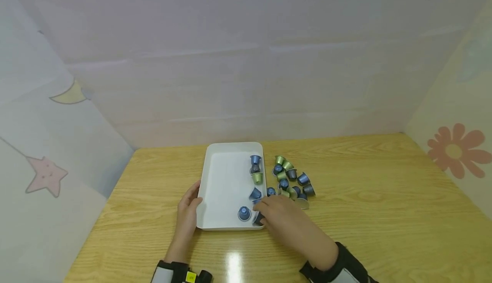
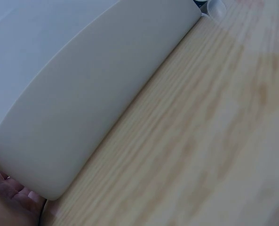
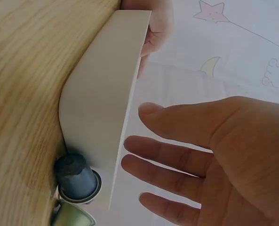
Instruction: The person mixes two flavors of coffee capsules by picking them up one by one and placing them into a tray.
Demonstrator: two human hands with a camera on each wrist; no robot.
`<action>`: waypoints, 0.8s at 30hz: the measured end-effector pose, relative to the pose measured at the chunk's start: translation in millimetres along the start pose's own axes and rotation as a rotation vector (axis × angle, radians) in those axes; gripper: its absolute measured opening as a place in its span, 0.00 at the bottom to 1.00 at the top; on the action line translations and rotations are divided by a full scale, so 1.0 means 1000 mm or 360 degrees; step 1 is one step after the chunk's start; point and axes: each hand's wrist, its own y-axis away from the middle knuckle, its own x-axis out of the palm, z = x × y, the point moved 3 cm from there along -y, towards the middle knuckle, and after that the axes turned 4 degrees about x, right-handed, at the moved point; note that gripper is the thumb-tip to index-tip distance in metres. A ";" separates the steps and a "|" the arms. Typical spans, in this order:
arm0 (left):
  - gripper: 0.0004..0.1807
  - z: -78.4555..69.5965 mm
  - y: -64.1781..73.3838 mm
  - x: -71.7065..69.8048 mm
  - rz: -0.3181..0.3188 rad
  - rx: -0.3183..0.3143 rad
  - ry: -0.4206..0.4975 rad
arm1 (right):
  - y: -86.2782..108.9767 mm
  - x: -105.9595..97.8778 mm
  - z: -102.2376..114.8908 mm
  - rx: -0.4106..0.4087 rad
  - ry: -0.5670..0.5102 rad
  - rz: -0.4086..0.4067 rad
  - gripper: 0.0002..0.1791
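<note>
A white rectangular tray [image 1: 223,180] lies on the wooden table. My left hand [image 1: 187,212] grips its left side, thumb at the rim. Along the tray's right side are several blue, dark and green coffee capsules, among them an upright blue capsule [image 1: 244,213] and a green capsule [image 1: 257,178]. Over the front right edge is my right hand [image 1: 286,221], close to a dark capsule [image 1: 258,219] in the corner. In the right wrist view the right hand [image 3: 238,160] has its thumb and fingers apart, with nothing between them.
A loose cluster of green, blue and dark capsules, including a blue capsule [image 1: 303,178], lies on the table [image 1: 369,197] right of the tray. In the right wrist view, a dark blue capsule [image 3: 78,179] stands against the tray's outer wall [image 3: 101,89]. Behind is a pale wall [image 1: 238,82].
</note>
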 end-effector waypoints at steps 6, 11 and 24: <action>0.25 0.001 -0.001 0.000 -0.0020 -0.0005 0.0029 | -0.001 -0.003 -0.006 0.0062 -0.0044 0.0025 0.16; 0.25 0.002 -0.001 -0.001 -0.0015 0.0012 0.0019 | -0.001 -0.008 -0.011 0.0099 -0.0027 0.0008 0.14; 0.25 0.001 -0.002 0.000 -0.0002 0.0012 0.0027 | -0.001 -0.014 -0.036 0.0309 -0.0131 0.0017 0.16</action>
